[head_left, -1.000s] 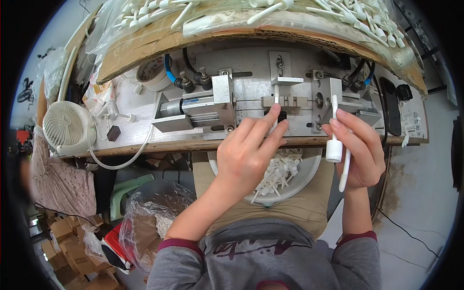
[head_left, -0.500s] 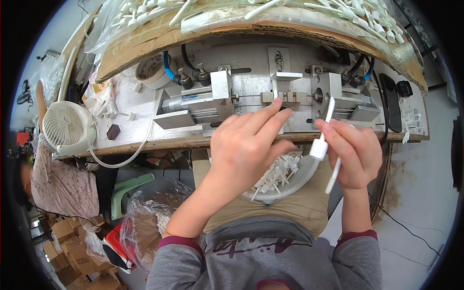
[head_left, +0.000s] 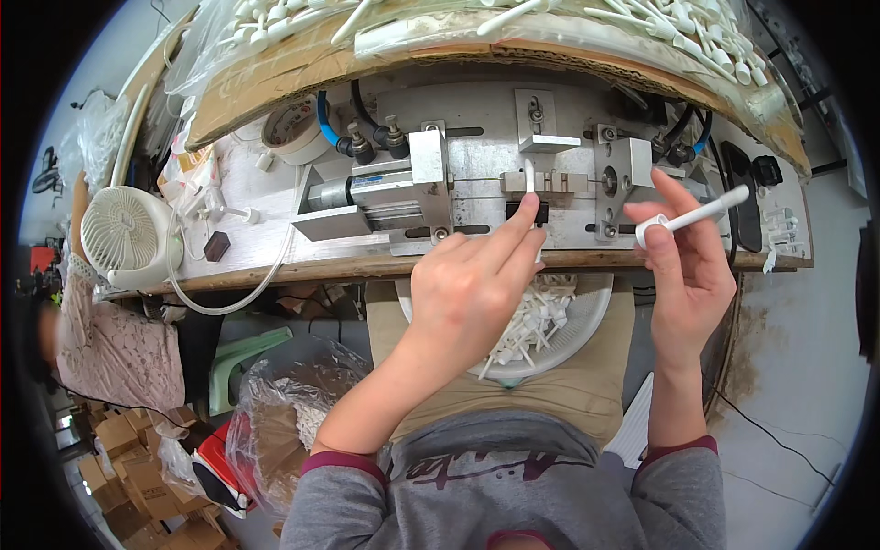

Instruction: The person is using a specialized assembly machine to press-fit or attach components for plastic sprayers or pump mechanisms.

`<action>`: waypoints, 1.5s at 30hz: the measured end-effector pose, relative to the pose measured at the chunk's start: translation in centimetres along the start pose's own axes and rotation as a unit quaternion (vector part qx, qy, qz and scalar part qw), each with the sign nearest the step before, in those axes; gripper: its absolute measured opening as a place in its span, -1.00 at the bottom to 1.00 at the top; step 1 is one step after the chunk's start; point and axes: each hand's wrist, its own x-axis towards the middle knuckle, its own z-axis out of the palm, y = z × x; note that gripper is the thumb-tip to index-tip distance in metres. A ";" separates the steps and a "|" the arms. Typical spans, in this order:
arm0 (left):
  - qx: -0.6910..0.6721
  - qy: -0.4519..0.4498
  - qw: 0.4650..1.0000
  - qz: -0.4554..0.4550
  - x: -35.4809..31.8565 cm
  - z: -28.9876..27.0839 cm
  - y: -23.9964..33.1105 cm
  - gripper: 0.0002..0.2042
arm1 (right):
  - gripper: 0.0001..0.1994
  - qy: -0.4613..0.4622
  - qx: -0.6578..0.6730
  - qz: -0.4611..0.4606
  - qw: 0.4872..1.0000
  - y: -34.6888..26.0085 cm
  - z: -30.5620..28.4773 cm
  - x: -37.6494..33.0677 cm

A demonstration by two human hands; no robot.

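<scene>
My left hand point(head_left: 472, 298) reaches over the bench edge with its index finger stretched out. That fingertip meets the lower end of a white plastic stick point(head_left: 529, 174), which stands in a small metal clamp block point(head_left: 564, 182) between two air cylinders. The other fingers lie loosely beside it and hold nothing visible. In my right hand point(head_left: 687, 275), a white plastic rod with a round cap point(head_left: 701, 214) is pinched near the cap, its hollow end toward the left and its rod slanting up to the right. Below my hands, a white basket point(head_left: 600, 316) holds several similar white pieces.
The left cylinder point(head_left: 376, 188) and the right cylinder mount point(head_left: 623, 183) flank the clamp. Cardboard point(head_left: 275, 96) with more white pieces hangs over the bench's back. A small fan point(head_left: 124, 236) and tape roll point(head_left: 298, 133) are at left; another person point(head_left: 119, 348) sits there.
My right hand has turned, swinging the capped rod from near upright to slanting up and right. My left hand has shifted slightly, its index finger now on the stick's lower end.
</scene>
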 end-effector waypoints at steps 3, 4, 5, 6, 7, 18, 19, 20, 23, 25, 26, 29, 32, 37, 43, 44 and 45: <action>0.049 -0.021 0.998 0.015 1.3 -0.4 0.2 -0.72 | -0.57 -0.006 0.092 0.055 0.994 -0.5 0.3 -0.1; 0.045 -0.025 0.998 0.019 1.5 -0.5 0.0 -0.72 | -0.54 -0.004 0.119 0.070 0.990 -0.8 0.4 -0.2; 0.041 -0.029 0.998 0.023 1.7 -0.5 -0.1 -0.72 | -0.51 0.003 0.141 0.081 0.987 -1.2 0.5 -0.2; 0.040 -0.030 0.999 0.021 1.6 -0.5 -0.2 -0.72 | -0.48 0.009 0.163 0.092 0.982 -1.7 0.5 -0.2; 0.039 -0.029 0.999 0.021 1.5 -0.5 -0.2 -0.72 | -0.43 0.006 0.150 0.108 0.983 -3.0 0.2 0.0; 0.046 0.143 0.989 0.007 8.7 -8.0 -4.9 -0.82 | -0.65 -0.079 0.095 0.038 0.992 -1.6 -0.8 -1.4; 0.132 0.169 0.977 -0.019 9.9 -9.0 -6.1 -0.84 | -0.66 -0.102 0.011 -0.015 0.995 -1.7 -0.4 -1.3; 0.142 0.154 0.973 -0.093 11.3 -9.6 -7.3 -0.79 | -0.66 -0.125 -0.072 -0.068 0.987 -1.7 0.1 -1.1; 0.282 0.179 0.943 -0.006 14.0 -9.5 -12.5 -0.73 | -0.70 -0.133 -0.181 -0.183 0.957 -0.6 2.5 -1.0; 0.305 0.166 0.937 0.040 15.1 -9.9 -14.6 -0.72 | -0.73 -0.157 -0.227 -0.213 0.937 0.0 3.5 -1.0; 0.315 0.160 0.933 0.064 15.5 -9.8 -15.2 -0.72 | -0.74 -0.166 -0.252 -0.226 0.926 0.2 3.9 -1.0; 0.204 0.005 0.967 -0.153 16.4 -9.2 -15.6 -0.73 | -0.78 -0.160 -0.321 -0.269 0.894 0.5 4.8 0.0; 0.150 0.010 0.980 -0.133 16.2 -8.8 -14.1 -0.75 | -0.81 -0.166 -0.342 -0.277 0.882 0.2 4.9 0.7; 0.014 0.137 0.980 -0.146 14.9 -9.1 -13.4 -0.68 | -0.82 -0.191 -0.352 -0.262 0.878 -0.2 4.9 0.8; -0.125 0.171 0.977 -0.023 9.6 -10.1 -6.3 -0.81 | -0.77 -0.201 -0.275 -0.236 0.910 -2.1 3.9 3.5; -0.210 0.140 0.967 -0.040 8.3 -9.7 -4.8 -0.77 | -0.75 -0.179 -0.260 -0.229 0.921 -2.5 3.5 4.8; -0.223 0.115 0.968 -0.033 7.2 -9.3 -3.8 -0.75 | -0.72 -0.160 -0.245 -0.222 0.930 -2.9 3.3 6.3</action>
